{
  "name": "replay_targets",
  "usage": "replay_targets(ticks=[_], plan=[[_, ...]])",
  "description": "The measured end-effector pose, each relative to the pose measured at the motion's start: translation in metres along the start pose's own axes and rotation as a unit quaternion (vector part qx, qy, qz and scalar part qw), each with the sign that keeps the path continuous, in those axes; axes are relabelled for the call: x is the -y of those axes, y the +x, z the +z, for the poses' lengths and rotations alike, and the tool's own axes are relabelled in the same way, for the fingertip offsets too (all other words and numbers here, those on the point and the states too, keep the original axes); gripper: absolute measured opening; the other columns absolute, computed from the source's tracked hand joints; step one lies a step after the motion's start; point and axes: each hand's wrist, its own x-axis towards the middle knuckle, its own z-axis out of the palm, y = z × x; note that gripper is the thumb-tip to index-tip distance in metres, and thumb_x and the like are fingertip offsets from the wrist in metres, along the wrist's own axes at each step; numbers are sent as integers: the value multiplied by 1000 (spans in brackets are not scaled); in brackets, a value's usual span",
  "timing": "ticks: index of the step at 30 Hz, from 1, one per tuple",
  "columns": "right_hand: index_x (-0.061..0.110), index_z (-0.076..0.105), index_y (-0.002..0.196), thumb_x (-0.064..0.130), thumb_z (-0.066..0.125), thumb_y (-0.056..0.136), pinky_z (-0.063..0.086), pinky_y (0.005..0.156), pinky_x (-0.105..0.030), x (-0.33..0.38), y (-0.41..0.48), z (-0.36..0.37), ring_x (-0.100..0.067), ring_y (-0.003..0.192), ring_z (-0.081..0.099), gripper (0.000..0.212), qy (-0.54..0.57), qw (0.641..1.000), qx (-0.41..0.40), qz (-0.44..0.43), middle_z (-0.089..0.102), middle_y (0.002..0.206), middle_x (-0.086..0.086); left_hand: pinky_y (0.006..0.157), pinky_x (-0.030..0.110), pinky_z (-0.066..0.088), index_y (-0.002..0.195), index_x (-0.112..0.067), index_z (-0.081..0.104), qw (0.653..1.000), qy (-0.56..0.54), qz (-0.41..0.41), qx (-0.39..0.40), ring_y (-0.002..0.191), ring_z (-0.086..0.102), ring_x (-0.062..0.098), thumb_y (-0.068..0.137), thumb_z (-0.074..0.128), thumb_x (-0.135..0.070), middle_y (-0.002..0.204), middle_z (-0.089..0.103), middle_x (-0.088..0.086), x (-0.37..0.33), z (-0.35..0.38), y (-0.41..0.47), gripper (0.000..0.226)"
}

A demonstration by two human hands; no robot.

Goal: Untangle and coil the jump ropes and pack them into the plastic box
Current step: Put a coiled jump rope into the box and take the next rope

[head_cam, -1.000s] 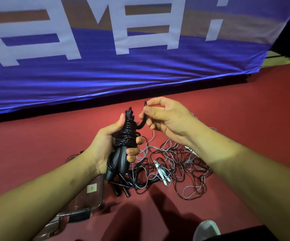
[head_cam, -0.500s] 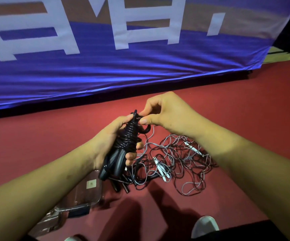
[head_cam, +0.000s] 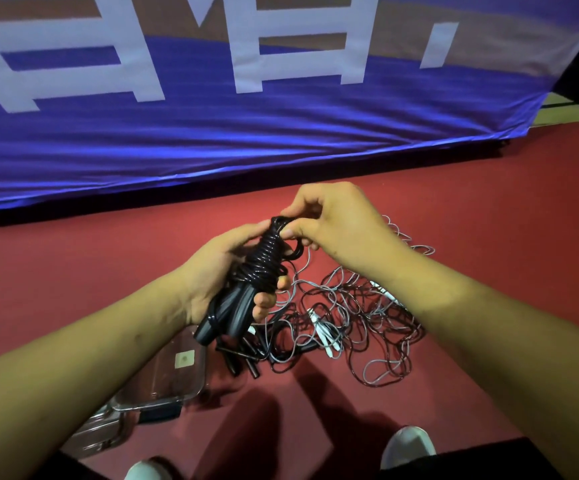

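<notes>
Left hand (head_cam: pixel 212 275) is wrapped around a black jump rope (head_cam: pixel 264 263), its cord wound tightly over the two handles (head_cam: pixel 227 315), held above the red floor (head_cam: pixel 73 271). Right hand (head_cam: pixel 336 223) pinches the loose cord end at the top of the winding. The other ropes (head_cam: pixel 354 327) lie tangled below, with the plastic box (head_cam: pixel 163 382) just beside them. Judgement: the cord is light, smooth and springy (likely to unwind if released), so grip across the coils.

Red floor (head_cam: pixel 489 209); blue banner (head_cam: pixel 246 133) with white lettering behind.
</notes>
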Motion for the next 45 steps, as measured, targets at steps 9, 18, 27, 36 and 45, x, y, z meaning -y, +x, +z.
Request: replay_targets(ticks=[9, 18, 27, 36, 45], plan=[[-2, 62, 93, -2, 62, 89, 57, 60, -37, -11, -1, 15, -20, 56, 63, 4, 94, 990, 87, 56, 60, 65, -15, 45, 31, 49, 113, -8, 57, 997, 49, -41, -39, 47, 53, 26, 92, 53, -51, 79, 57, 19, 7, -21, 5, 48], [13, 53, 78, -1, 51, 95, 36, 45, -23, -24, 16, 44, -11, 49, 45, 22, 260, 947, -56, 181, 50, 61, -1, 44, 30, 51, 100, -9, 54, 993, 67, -9, -95, 46, 54, 25, 90, 56, -52, 76, 61, 17, 7, -44, 10, 44], [0, 51, 92, -3, 40, 99, 57, 60, -31, -59, 28, 104, -15, 61, 52, 13, 464, 807, -158, 330, 49, 76, -10, 43, 27, 50, 101, -10, 54, 986, 76, 17, -145, 45, 54, 22, 93, 51, -49, 74, 61, 14, 20, -93, -1, 40], [9, 52, 93, 3, 48, 98, 60, 73, -35, -65, 50, 171, -28, 85, 71, 9, 410, 837, -72, 355, 60, 98, -16, 59, 29, 57, 108, -4, 60, 958, 152, -43, -240, 73, 67, 23, 98, 50, -17, 89, 71, 16, 15, -168, -24, 19], [0, 43, 133, 4, 49, 98, 53, 88, -40, -83, 57, 284, -38, 107, 62, 36, 378, 824, 88, 412, 58, 117, -25, 66, 29, 53, 106, -11, 64, 940, 61, -15, -334, 75, 64, 21, 92, 59, -6, 88, 68, 9, 98, -256, 6, 15]])
